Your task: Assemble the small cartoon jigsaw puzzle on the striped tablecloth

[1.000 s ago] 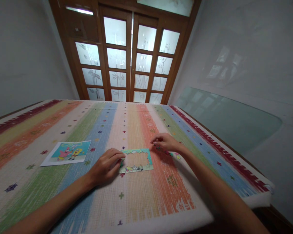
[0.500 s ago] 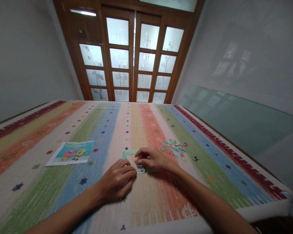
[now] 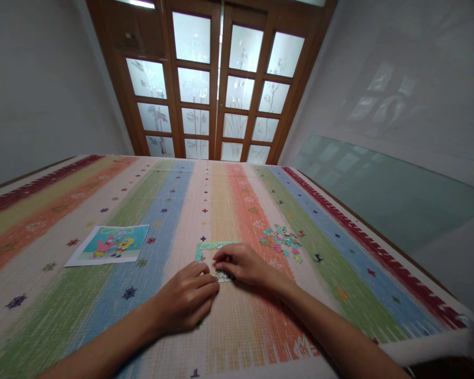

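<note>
A small jigsaw puzzle frame (image 3: 208, 246), teal-edged and only its border assembled, lies on the striped tablecloth (image 3: 205, 205) in front of me. My right hand (image 3: 240, 265) lies over the frame's right and lower part, fingertips pressed down on its bottom edge. My left hand (image 3: 187, 299) sits just below and left of it, fingers curled, fingertips touching the frame's lower left corner. Whether a loose piece is under the fingers is hidden. A pile of loose puzzle pieces (image 3: 282, 239) lies to the right of the frame.
A printed cartoon reference picture (image 3: 110, 245) lies flat to the left. The table's right edge (image 3: 379, 252) runs along a leaning glass pane (image 3: 379, 189) by the wall. Wooden doors with frosted panes (image 3: 217, 84) stand behind the table.
My right hand left the loose pile and came down onto the puzzle frame. My left hand slid a little toward me along the frame's lower left corner. The camera view shifted slightly.
</note>
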A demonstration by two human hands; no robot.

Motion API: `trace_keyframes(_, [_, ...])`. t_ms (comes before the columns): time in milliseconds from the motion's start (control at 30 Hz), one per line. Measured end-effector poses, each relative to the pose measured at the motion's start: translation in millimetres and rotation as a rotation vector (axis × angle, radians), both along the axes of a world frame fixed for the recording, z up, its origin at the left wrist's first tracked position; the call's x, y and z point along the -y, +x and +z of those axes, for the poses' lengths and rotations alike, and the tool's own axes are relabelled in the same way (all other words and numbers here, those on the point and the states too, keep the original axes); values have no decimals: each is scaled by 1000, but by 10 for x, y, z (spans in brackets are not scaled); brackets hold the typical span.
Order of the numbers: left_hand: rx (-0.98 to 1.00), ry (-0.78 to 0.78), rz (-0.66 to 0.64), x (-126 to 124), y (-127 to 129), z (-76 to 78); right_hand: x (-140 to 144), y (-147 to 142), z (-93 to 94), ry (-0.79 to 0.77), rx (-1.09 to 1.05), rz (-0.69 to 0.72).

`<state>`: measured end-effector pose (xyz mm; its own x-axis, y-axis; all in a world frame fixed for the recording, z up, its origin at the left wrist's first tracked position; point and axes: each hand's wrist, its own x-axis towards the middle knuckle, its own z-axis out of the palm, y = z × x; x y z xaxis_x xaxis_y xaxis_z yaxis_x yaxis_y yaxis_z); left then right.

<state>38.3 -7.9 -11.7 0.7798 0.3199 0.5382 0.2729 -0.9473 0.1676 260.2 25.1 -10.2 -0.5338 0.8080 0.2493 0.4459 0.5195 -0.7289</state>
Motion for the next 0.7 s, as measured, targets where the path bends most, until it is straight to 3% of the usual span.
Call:
trace_keyframes(467, [7, -8, -17, -11, 9, -22, -5, 51, -65, 200, 79, 14])
trace_keyframes(700, [-5, -25, -13, -12, -1, -50, -8, 111, 36, 231, 41, -30])
